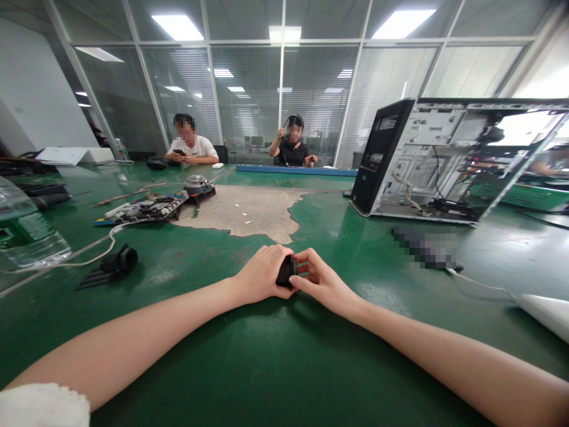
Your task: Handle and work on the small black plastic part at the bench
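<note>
Between my two hands, just above the green tabletop (284,367), is a small black plastic part (287,271) with a ridged edge; its exact kind I cannot make out. My left hand (262,273) wraps around it from the left, back of the hand upward. From the right, my right hand (322,281) pinches its edge with thumb and fingers. Both hands touch the part, and they hide much of it. To the left on the table lies another black plastic piece (118,264) with a round opening and flat prongs.
An open computer case (427,160) stands at right, near a blurred dark device (424,246) with a white cable. Circuit boards (142,207) and a heatsink fan (198,185) lie left of a bare worn patch (253,210). A water bottle (26,231) stands far left. Two people sit opposite.
</note>
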A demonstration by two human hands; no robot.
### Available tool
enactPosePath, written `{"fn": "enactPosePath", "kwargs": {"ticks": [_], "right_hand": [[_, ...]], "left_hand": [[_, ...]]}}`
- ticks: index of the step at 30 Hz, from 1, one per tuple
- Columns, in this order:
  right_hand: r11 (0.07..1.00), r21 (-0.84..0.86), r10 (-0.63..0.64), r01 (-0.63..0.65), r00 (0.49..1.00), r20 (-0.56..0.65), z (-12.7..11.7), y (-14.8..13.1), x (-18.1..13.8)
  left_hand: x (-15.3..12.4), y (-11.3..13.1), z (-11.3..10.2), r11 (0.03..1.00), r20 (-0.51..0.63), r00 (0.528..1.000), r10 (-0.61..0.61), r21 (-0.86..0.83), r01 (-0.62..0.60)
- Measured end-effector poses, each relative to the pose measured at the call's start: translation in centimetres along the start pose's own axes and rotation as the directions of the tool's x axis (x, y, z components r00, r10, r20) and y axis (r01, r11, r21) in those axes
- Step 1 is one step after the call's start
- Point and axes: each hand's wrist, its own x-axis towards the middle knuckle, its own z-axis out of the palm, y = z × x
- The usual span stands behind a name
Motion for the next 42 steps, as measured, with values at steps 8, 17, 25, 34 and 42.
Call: {"fn": "enactPosePath", "kwargs": {"ticks": [8, 17, 25, 34, 42], "right_hand": [[0.998, -0.03, -0.048, 0.046, 0.996, -0.081, 0.0, -0.3, 0.1], [0.996, 0.092, 0.017, -0.021, 0.999, 0.044, -0.2, 0.3, 0.1], [0.99, 0.127, 0.053, -0.054, 0.999, 0.011, 0.1, -0.7, 0.1], [0.985, 0.16, 0.049, -0.057, 0.997, 0.058, 0.0, -0.3, 0.2], [0.985, 0.164, 0.054, -0.057, 0.998, 0.027, 0.1, -0.6, 0.0]], "left_hand": [[0.1, 0.0, 0.0, 1.0, -0.009, 1.0, -0.001, -0.012, 0.001], [-0.2, 0.0, -0.4, 1.0, 0.02, 1.0, -0.021, -0.01, 0.021], [-0.5, 0.0, -0.5, 0.999, 0.006, 1.0, -0.018, -0.027, 0.018], [-0.5, 0.0, -0.7, 1.0, 0.028, 0.999, -0.018, -0.021, 0.018], [-0.6, 0.0, -0.5, 0.999, 0.002, 1.0, -0.007, -0.033, 0.007]]}}
